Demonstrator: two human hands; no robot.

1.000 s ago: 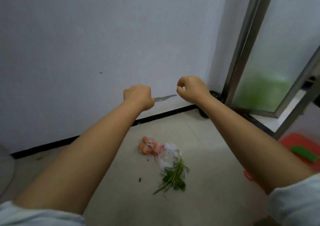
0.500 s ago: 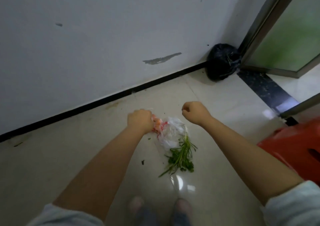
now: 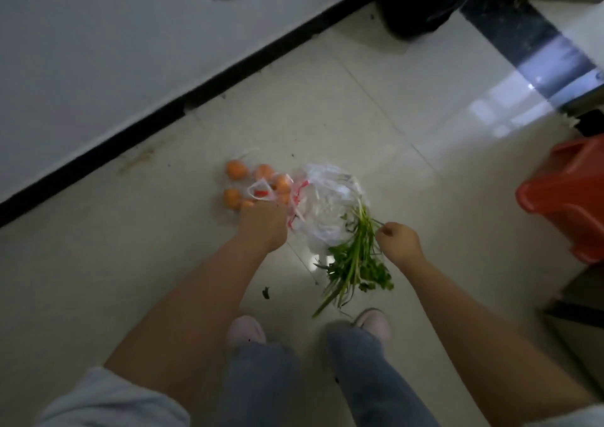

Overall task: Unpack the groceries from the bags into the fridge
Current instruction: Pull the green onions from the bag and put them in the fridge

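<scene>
Down on the floor (image 3: pixel 376 106), my left hand (image 3: pixel 261 224) grips the handles of one clear bag (image 3: pixel 258 188) holding about five oranges (image 3: pixel 236 169); my right hand (image 3: pixel 397 240) pinches stems of one bunch of greens (image 3: pixel 354 263) spilling from a second bag (image 3: pixel 327 204).

I had both bare arms stretched down and forward — sleeves pushed up past the elbows. My left hand (image 3: pixel 263 222) was knuckles-up, fingers curled under, and my right hand (image 3: pixel 397 241) was curled into a loose fist.
</scene>
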